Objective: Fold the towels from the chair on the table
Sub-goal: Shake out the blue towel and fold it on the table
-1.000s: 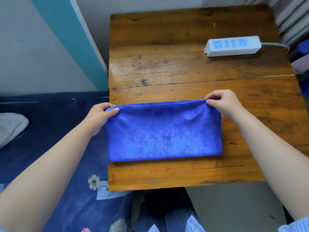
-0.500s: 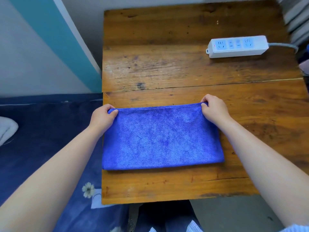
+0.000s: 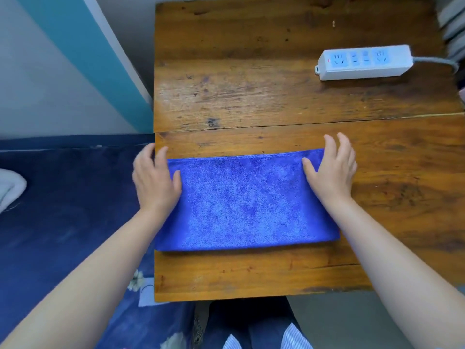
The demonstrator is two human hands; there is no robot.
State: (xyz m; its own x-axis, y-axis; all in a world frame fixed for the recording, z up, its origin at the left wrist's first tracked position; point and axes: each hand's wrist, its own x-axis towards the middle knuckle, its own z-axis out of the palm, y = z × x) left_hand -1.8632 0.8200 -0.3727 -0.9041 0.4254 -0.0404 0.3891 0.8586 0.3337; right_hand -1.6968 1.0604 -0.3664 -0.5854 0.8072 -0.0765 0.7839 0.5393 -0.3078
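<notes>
A blue towel [image 3: 246,202], folded into a long rectangle, lies flat on the near half of the wooden table [image 3: 264,102]. My left hand [image 3: 154,180] rests with straight fingers over the towel's far left corner, partly past the table's left edge. Over the far right corner, my right hand [image 3: 332,170] lies flat with spread fingers, the fingertips reaching past the towel's far edge onto the wood. Neither hand grips the cloth. The chair is not in view.
A white power strip [image 3: 363,62] with a grey cable lies at the table's far right. A dark blue bed cover [image 3: 63,210] with a white cloth [image 3: 10,190] on it borders the table on the left. A wall with a teal stripe stands behind.
Both hands have let go of the towel's far corners, which they pinched before. Their fingers have straightened and now lie flat on the corners.
</notes>
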